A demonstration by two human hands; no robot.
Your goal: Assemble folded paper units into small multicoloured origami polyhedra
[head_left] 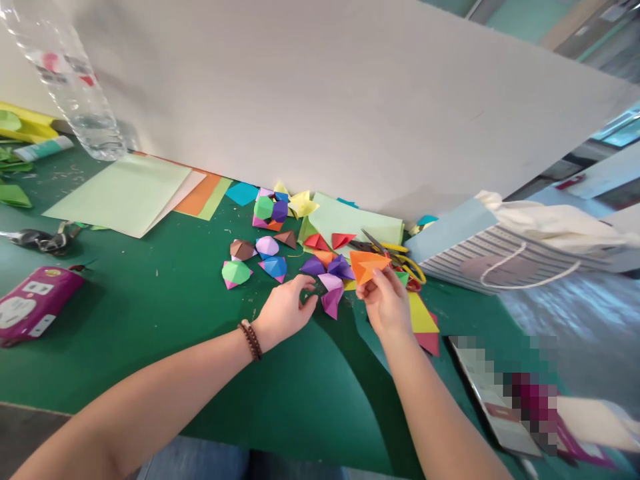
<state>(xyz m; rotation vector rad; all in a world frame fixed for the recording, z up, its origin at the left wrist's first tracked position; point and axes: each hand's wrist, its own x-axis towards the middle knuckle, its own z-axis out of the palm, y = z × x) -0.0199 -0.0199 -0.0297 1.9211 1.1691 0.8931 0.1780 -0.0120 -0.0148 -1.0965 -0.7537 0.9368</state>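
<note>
Overall, the table (165, 307) bears a bag (450, 247) at right, a bottle (75, 87) at left and scissors (399, 248) near the right hand (387, 303), which pinches an orange piece (369, 263), while the left hand (286, 310), fingers curled and parted, is beside a purple piece (331, 303).

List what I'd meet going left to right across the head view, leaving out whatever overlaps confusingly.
Purple case → orange sheet → left hand → magenta folded paper → orange folded paper in the right hand → striped paper bag.
</note>
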